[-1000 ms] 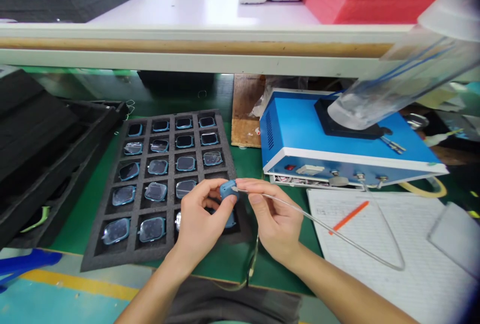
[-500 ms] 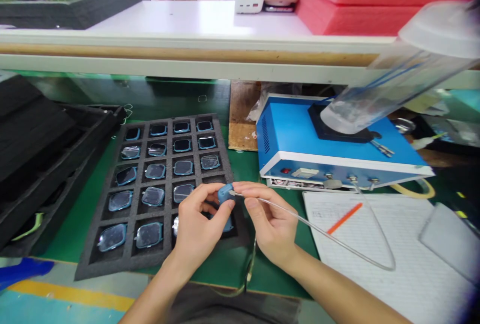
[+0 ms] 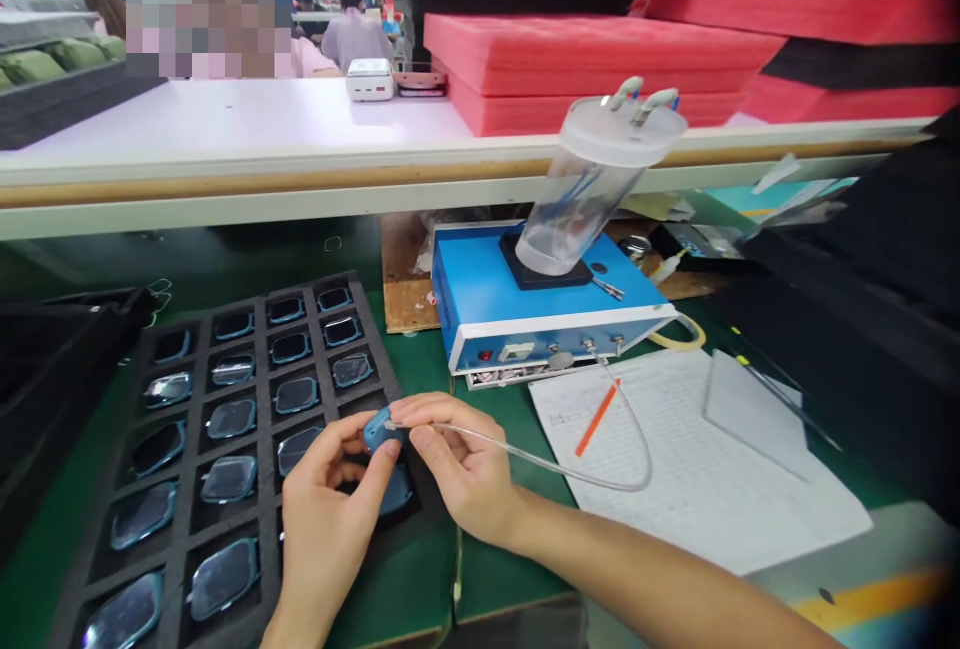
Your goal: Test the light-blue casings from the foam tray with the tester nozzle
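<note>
My left hand (image 3: 330,504) is closed around a small blue watch case (image 3: 381,429), turned edge-on above the foam tray. Against its side sits the end of a thin clear tube (image 3: 540,456), pinched between the fingers of my right hand (image 3: 461,469). The contact point itself is small, and I cannot tell whether the tip enters the case. Below and left, the dark foam tray (image 3: 187,429) holds rows of blue-framed watch cases with glossy faces. Part of the tray is hidden behind my left hand.
The tube runs to a blue box machine (image 3: 480,279) bearing a clear cylinder (image 3: 577,189). Right of my hands lie written sheets (image 3: 675,489) with an orange stick (image 3: 598,417) on them. A white shelf (image 3: 262,119) carrying red foam blocks (image 3: 600,59) crosses behind; people sit beyond it.
The view has swung to the right and up, so everything appears further left and lower. Both hands keep their hold on the watch case and the tube.
</note>
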Motion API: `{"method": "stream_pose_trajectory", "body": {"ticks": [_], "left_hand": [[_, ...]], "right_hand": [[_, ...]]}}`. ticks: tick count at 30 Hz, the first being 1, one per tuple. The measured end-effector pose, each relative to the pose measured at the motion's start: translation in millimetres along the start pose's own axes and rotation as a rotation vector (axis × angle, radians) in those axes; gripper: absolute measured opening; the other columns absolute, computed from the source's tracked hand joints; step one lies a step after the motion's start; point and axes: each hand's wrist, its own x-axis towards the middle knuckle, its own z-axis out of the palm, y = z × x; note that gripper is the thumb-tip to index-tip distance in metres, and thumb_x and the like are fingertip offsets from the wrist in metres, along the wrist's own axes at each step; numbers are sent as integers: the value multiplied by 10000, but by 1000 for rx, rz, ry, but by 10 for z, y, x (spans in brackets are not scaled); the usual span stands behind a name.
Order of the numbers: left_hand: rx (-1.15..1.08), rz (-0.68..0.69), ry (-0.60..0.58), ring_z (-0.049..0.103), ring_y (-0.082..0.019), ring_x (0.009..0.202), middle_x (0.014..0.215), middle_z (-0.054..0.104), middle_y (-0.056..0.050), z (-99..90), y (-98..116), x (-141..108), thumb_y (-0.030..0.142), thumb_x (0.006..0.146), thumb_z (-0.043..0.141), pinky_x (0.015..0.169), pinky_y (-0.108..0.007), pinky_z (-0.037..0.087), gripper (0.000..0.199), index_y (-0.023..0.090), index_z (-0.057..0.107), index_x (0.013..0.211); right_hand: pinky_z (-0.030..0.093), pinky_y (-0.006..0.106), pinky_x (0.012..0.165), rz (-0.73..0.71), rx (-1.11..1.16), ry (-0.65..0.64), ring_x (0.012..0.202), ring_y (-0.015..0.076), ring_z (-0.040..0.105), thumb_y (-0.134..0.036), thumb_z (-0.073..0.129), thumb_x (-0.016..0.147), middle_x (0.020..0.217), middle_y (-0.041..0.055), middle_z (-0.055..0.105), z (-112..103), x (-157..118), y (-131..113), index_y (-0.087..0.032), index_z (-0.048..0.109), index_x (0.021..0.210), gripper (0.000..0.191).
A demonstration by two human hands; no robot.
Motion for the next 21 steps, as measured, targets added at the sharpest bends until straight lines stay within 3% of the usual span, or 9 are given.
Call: {"method": "stream_pose_trajectory", "body": {"ticks": [21], "left_hand": [[-12, -64, -41, 692, -158, 720, 868, 772, -58, -10, 28, -51, 294, 791, 767, 572, -203, 542, 233, 168, 750, 986]], "right_hand": [[620, 368, 907, 15, -37, 12, 1022, 218, 746, -209, 596, 998, 984, 73, 773, 19, -45, -31, -232, 740, 1001, 146]]}}
